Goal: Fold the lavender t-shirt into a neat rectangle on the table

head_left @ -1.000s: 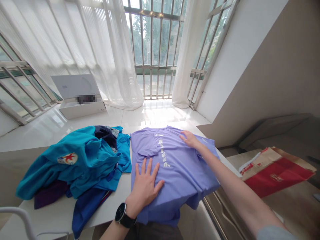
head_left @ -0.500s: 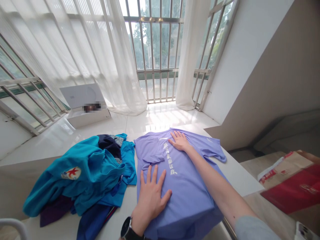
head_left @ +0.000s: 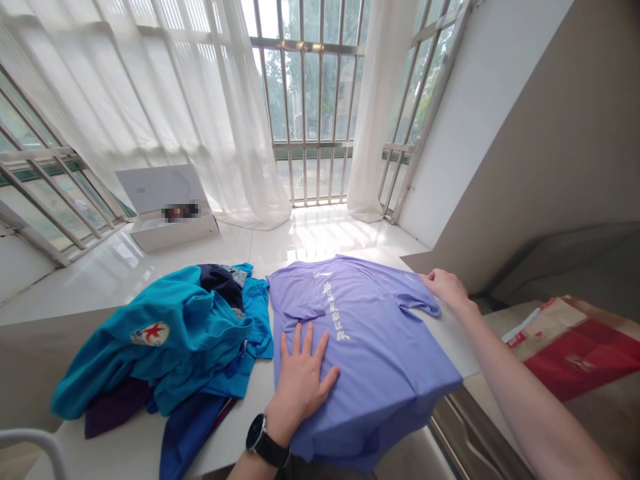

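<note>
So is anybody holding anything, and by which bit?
Yes: the right hand seems to pinch the purple shirt by the end of its sleeve. The left hand lies flat on the shirt, gripping nothing.

The head camera faces the window (head_left: 312,100), angled down.

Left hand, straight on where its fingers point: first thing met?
Likely the fold in the purple shirt, just ahead of the left hand; how high it rises is unclear.

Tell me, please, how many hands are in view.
2: the left hand lies spread on the lavender T-shirt; the right hand seems to pinch the shirt's right-side sleeve.
</note>
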`<action>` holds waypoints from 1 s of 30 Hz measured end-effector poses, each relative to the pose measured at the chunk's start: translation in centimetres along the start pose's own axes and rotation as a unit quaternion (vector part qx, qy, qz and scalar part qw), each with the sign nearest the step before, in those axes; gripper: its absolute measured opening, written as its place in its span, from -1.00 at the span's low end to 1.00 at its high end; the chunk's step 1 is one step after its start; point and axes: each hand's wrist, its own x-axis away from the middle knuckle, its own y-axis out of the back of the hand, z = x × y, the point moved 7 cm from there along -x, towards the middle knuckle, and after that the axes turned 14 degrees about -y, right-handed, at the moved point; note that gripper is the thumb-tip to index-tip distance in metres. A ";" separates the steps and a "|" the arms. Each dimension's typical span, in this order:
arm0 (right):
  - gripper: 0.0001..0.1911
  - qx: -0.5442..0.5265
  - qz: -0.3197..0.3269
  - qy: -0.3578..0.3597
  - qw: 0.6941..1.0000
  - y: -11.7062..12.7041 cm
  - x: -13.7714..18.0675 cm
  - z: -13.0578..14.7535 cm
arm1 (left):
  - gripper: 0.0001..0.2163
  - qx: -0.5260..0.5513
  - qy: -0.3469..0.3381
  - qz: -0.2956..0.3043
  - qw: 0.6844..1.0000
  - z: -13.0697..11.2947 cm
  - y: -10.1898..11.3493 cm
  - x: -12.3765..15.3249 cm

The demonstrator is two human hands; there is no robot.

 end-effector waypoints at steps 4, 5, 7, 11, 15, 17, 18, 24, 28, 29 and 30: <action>-0.55 0.055 0.082 -0.028 0.995 -1.2 0.3 -4.0 | -0.39 0.000 0.000 -0.007 1.000 0.0 0.0 0.1; -0.54 0.060 0.105 -0.032 0.992 -1.9 0.4 -4.3 | -0.39 0.000 0.000 -0.008 1.000 0.0 0.0 0.2; -0.54 0.048 0.134 -0.038 0.989 -3.1 0.2 -4.3 | -0.39 0.000 0.001 -0.012 1.000 -0.1 0.2 0.4; -0.61 -0.034 0.164 -0.011 0.986 -4.6 -0.8 -3.0 | -0.39 0.013 -0.008 -0.018 1.000 -0.3 0.5 0.8; -0.67 -0.066 0.148 0.013 0.987 -4.8 -1.2 -2.4 | -0.40 0.031 -0.011 -0.017 0.999 -0.3 0.5 0.8; -0.71 -0.080 0.120 0.020 0.989 -4.2 -1.1 -2.3 | -0.40 0.036 -0.011 -0.016 0.999 -0.3 0.6 0.6; -0.73 -0.090 0.101 0.022 0.991 -3.9 -1.0 -2.3 | -0.41 0.038 -0.012 -0.017 0.999 -0.4 0.7 0.6; -0.57 -0.199 -0.047 0.041 0.978 -2.0 3.8 -4.0 | -0.51 0.008 -0.009 -0.063 0.998 -1.0 2.6 3.1; -0.47 -0.503 -0.116 -0.018 0.857 -3.8 13.0 -10.2 | -0.54 -0.050 -0.003 -0.112 0.992 -1.1 2.4 7.0; -0.48 -0.540 -0.094 -0.066 0.834 -5.3 15.1 -11.7 | -0.54 -0.069 -0.008 -0.117 0.991 -1.2 2.1 7.7; -0.49 -0.566 -0.067 -0.096 0.816 -6.5 17.1 -12.7 | -0.54 -0.088 -0.015 -0.118 0.989 -1.3 1.9 8.2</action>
